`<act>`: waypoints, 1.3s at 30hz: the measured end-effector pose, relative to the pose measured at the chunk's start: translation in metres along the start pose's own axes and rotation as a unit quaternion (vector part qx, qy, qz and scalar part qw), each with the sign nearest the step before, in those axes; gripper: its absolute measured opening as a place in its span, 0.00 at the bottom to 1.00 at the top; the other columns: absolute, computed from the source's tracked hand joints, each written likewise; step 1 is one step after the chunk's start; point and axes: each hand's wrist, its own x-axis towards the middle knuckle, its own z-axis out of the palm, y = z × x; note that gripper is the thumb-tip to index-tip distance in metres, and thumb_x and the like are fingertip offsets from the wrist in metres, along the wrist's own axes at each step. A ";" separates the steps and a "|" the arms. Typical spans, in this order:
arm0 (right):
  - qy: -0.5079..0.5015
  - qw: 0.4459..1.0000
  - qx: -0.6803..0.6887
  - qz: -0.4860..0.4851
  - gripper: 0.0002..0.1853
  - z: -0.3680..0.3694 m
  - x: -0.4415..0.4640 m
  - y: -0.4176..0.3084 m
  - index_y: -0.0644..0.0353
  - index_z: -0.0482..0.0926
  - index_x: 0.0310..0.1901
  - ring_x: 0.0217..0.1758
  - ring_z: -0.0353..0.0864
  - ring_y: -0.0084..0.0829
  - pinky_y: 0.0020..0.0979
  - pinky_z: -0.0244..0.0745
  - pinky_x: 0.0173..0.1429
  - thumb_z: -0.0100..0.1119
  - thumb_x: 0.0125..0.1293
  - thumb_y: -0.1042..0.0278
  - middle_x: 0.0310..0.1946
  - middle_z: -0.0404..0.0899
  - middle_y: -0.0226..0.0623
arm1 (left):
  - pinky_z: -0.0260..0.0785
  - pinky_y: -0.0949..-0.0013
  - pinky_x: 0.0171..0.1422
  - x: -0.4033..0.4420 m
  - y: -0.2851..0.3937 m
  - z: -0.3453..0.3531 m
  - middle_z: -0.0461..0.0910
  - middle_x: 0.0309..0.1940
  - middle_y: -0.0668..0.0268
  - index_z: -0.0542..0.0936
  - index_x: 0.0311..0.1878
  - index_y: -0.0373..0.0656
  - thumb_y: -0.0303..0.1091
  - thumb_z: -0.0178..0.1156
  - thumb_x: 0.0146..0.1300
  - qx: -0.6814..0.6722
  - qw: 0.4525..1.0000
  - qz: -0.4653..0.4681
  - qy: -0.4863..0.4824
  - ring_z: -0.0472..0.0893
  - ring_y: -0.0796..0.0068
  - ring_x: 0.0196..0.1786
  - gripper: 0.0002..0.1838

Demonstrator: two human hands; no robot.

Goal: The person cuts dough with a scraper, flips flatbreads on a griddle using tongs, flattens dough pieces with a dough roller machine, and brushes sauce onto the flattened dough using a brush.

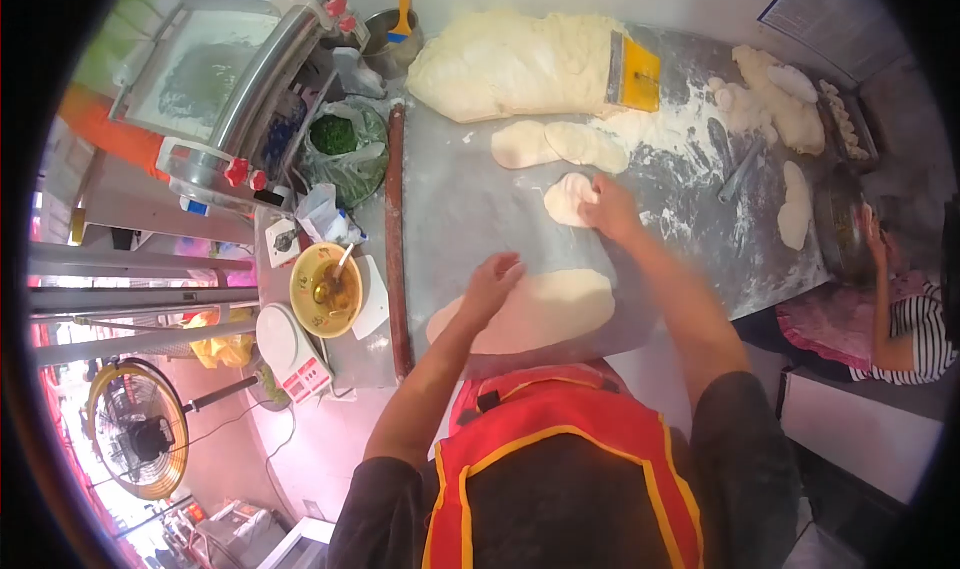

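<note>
My right hand [610,210] has its fingers closed on the right edge of a small round piece of dough [569,198]. Just above that piece, two flat dough pieces [518,146] lie overlapping on the grey worktop [450,219]. My left hand [490,284] is over the upper left edge of a long, flat oval of dough [550,314] near the front of the worktop. Its fingers are partly extended, and nothing shows in them. A large dough mass [510,67] sits at the back, with a yellow-handled scraper [638,75] against its right end.
A long brown rolling pin [397,239] lies left of the dough. Beyond it are a yellow bowl [303,287] with a spoon, a scale [290,349] and a bag of chopped greens [350,174]. Another person [880,314] works at the right, near more dough [795,204].
</note>
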 end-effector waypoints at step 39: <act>0.046 0.867 0.481 0.122 0.22 -0.009 -0.119 -0.136 0.61 0.65 0.51 0.39 0.77 0.36 0.36 0.72 0.39 0.54 0.54 0.69 0.36 0.76 0.41 | 0.62 0.56 0.62 0.171 0.266 -0.328 0.72 0.55 0.49 0.72 0.56 0.38 0.41 0.53 0.62 0.635 0.712 0.297 0.027 0.71 0.52 0.58 0.22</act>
